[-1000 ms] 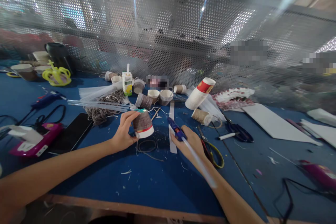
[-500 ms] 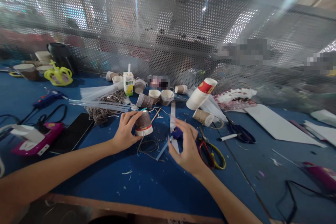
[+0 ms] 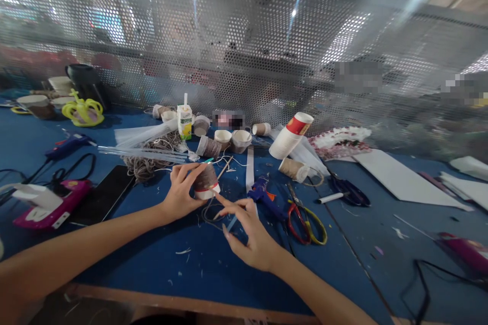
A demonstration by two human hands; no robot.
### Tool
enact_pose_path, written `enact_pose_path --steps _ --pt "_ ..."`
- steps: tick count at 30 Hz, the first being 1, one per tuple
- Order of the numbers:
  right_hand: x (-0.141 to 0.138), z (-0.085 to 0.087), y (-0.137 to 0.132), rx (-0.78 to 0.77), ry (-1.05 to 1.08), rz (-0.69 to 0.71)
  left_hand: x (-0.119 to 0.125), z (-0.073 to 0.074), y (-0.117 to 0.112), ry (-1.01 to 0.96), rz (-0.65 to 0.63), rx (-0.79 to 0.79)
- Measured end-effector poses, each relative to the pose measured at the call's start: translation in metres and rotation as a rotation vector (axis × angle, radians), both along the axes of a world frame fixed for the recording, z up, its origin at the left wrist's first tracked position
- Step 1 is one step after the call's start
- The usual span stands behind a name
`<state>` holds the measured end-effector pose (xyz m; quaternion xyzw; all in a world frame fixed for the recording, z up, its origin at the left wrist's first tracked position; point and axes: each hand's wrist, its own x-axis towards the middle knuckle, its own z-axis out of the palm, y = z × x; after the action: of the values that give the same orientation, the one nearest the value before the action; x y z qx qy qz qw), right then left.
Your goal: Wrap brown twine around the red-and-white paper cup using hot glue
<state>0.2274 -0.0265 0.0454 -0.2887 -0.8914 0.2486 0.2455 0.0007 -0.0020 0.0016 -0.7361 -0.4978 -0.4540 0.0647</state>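
My left hand (image 3: 182, 190) is closed round a paper cup wrapped in brown twine (image 3: 206, 182), which lies tilted on the blue table (image 3: 213, 264). My right hand (image 3: 249, 233) hovers just right of the cup, fingers spread, its index finger stretched toward the cup's white rim. A thin clear glue stick (image 3: 231, 223) lies on the table beside those fingers. The blue glue gun (image 3: 264, 196) lies on the table behind my right hand, apart from it. A loop of twine (image 3: 209, 210) rests under the cup.
Red-and-yellow scissors (image 3: 306, 218) lie right of the glue gun, with blue scissors (image 3: 348, 191) and a white marker (image 3: 330, 197) beyond. A stack of paper cups (image 3: 290, 137), a drink carton (image 3: 185, 120), a twine pile (image 3: 148, 162), a phone (image 3: 107, 190) and a perforated metal screen (image 3: 244, 61) surround them.
My right hand put the glue gun down on the table, moved left and opened its fingers toward the cup. The left hand tipped the cup lower.
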Motion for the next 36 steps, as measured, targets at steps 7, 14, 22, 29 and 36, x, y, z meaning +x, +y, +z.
enact_pose_path --steps 7,14,22,29,36 --pt "0.004 -0.002 0.016 -0.099 0.166 -0.22 -0.003 0.001 0.0 -0.023 -0.045 0.032" --pt "0.014 -0.023 0.047 -0.235 0.404 -0.717 -0.004 0.003 -0.001 -0.027 -0.134 -0.026" --pt "0.009 -0.002 0.02 -0.109 0.252 -0.006 -0.003 0.002 0.002 -0.019 -0.232 -0.112" --pt "0.0 -0.003 0.012 -0.077 0.057 0.067 -0.002 0.0 0.002 -0.002 -0.237 -0.092" --pt "0.005 -0.004 0.018 -0.166 0.264 -0.08 -0.004 0.001 0.001 -0.069 -0.255 -0.063"
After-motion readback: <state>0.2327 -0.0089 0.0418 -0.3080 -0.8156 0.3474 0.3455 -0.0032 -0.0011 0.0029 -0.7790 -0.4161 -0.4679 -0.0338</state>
